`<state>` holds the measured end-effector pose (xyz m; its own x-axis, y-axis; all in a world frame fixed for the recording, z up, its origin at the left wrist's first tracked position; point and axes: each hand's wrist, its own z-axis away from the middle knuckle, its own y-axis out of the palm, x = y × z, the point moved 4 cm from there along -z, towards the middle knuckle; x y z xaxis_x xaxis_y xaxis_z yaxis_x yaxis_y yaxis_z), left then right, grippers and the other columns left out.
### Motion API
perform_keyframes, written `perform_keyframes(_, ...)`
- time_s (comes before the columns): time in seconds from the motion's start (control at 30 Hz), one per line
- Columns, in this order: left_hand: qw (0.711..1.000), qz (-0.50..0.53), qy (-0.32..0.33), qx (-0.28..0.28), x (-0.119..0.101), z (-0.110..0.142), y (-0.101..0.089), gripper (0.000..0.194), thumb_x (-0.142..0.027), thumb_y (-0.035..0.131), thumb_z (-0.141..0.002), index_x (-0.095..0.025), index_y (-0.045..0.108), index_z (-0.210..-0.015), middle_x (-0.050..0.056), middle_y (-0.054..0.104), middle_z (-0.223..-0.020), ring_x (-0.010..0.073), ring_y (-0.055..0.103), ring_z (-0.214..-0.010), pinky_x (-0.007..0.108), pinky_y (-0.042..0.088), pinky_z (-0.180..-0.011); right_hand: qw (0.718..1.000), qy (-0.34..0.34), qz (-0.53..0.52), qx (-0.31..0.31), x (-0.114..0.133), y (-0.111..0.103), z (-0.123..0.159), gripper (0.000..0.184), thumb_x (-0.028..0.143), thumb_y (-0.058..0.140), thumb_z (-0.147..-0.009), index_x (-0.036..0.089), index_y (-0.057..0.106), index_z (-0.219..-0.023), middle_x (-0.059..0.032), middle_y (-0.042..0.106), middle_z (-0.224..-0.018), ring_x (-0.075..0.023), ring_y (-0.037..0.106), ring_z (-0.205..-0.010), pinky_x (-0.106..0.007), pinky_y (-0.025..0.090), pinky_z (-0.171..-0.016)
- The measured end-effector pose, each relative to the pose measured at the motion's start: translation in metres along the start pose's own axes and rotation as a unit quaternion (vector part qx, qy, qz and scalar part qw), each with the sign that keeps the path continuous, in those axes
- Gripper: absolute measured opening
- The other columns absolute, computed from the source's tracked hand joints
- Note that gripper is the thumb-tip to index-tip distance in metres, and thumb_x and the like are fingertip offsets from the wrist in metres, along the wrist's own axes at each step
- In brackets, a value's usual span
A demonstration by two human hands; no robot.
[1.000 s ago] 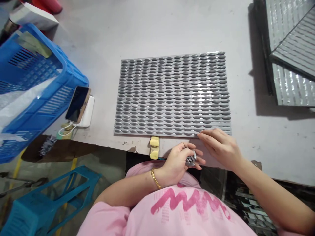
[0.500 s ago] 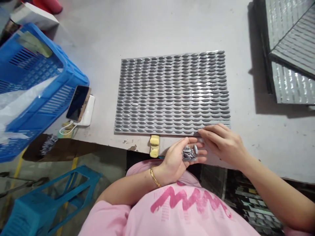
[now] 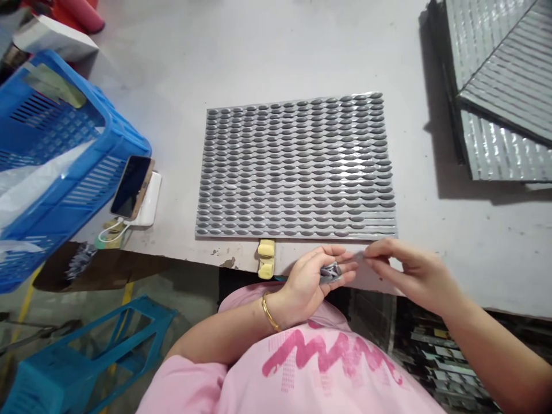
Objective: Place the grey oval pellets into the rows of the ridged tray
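Note:
A flat panel (image 3: 297, 167) lies on the table, covered in rows of grey, pointed-oval pieces; bare strips show at its lower right corner. Just off its front edge, my left hand (image 3: 313, 273) is cupped palm up, holding a small heap of loose grey oval pieces (image 3: 331, 272), with the thumb over them. To the right of those fingers, my right hand (image 3: 409, 267) is closed in a pinch. A small, blurred grey piece (image 3: 359, 254) shows at its fingertips, close to the left fingers.
Stacked ribbed panels (image 3: 495, 86) stand at the right. On the left are a blue plastic basket (image 3: 125, 135), a phone (image 3: 132, 187) and a white power bank (image 3: 149, 201). A yellow padded item (image 3: 266, 259) sits on the table's front edge (image 3: 241, 265). Below is a blue stool (image 3: 56, 368).
My right hand has moved from the panel's lower right edge to beside my left fingers. The heap in my left hand looks smaller, with the thumb lower over it. The view has shifted slightly.

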<state>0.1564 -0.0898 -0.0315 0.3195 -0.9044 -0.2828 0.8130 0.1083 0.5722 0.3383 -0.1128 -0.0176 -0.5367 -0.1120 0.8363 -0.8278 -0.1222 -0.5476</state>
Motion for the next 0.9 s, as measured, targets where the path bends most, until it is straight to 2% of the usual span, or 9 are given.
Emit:
perform_keyframes(0.07,1.0,-0.009,-0.02,0.003,0.002,0.0,0.0,0.027,-0.002,0.056,-0.076,-0.013,0.064,-0.099,0.014,0.07,-0.111,0.02,0.071,-0.099,0.038,0.051,-0.101,0.997,-0.013,0.026,-0.074,-0.01,-0.004,-0.001,0.013,0.019,0.06,-0.092,0.026,0.067,-0.101,-0.0027,0.072,-0.091,-0.0185,0.068,-0.079,-0.03,0.055,-0.067)
perform_keyframes(0.13,0.999,-0.017,-0.033,0.01,0.003,0.0,0.001,0.03,0.001,0.055,-0.076,-0.013,0.063,-0.1,0.013,0.07,-0.11,0.0194,0.071,-0.098,0.038,0.051,-0.102,0.99,-0.055,0.07,-0.105,-0.016,-0.003,-0.004,0.019,0.014,0.06,-0.091,0.026,0.067,-0.103,-0.0037,0.072,-0.095,-0.0197,0.069,-0.084,-0.032,0.056,-0.072)
perform_keyframes(0.27,0.999,-0.023,-0.034,0.016,0.003,-0.001,0.001,0.015,-0.01,0.062,-0.085,-0.014,0.061,-0.1,0.01,0.069,-0.106,0.0181,0.072,-0.095,0.037,0.052,-0.099,0.968,-0.155,0.183,-0.081,-0.019,0.005,-0.011,0.029,0.009,0.057,-0.09,0.026,0.066,-0.112,-0.0074,0.073,-0.104,-0.0222,0.068,-0.09,-0.037,0.057,-0.076)
perform_keyframes(0.43,0.999,-0.011,-0.022,0.03,0.004,-0.003,0.001,0.016,-0.025,0.064,-0.09,-0.013,0.063,-0.102,0.012,0.07,-0.104,0.0199,0.072,-0.091,0.035,0.055,-0.09,0.937,-0.186,0.292,-0.038,-0.022,0.001,-0.006,0.035,0.009,0.055,-0.091,0.023,0.063,-0.122,-0.011,0.071,-0.112,-0.0252,0.067,-0.098,-0.039,0.057,-0.079)
perform_keyframes(0.57,0.999,0.007,-0.014,0.035,0.004,-0.006,0.002,0.021,-0.031,0.06,-0.092,-0.012,0.065,-0.102,0.013,0.071,-0.102,0.0214,0.072,-0.088,0.038,0.056,-0.087,0.938,-0.177,0.298,-0.014,-0.025,-0.002,-0.004,0.039,0.011,0.054,-0.092,0.025,0.062,-0.127,-0.0102,0.07,-0.116,-0.0259,0.066,-0.104,-0.039,0.057,-0.083)
perform_keyframes(0.73,0.998,0.027,-0.043,0.033,0.001,-0.008,0.005,0.029,-0.037,0.053,-0.096,-0.012,0.067,-0.102,0.013,0.071,-0.104,0.022,0.072,-0.089,0.04,0.055,-0.091,0.928,-0.205,0.311,-0.018,-0.025,0.0,-0.005,0.045,0.009,0.055,-0.092,0.023,0.057,-0.134,-0.0114,0.07,-0.114,-0.0261,0.066,-0.102,-0.04,0.056,-0.083)
perform_keyframes(0.9,0.997,0.041,-0.042,0.058,-0.006,-0.008,0.009,0.041,-0.048,0.048,-0.098,-0.013,0.066,-0.11,0.014,0.071,-0.108,0.023,0.071,-0.093,0.042,0.053,-0.095,0.959,-0.168,0.226,-0.037,-0.013,-0.003,-0.01,0.042,0.013,0.057,-0.092,0.027,0.06,-0.132,-0.0097,0.069,-0.11,-0.0243,0.066,-0.096,-0.039,0.056,-0.08)
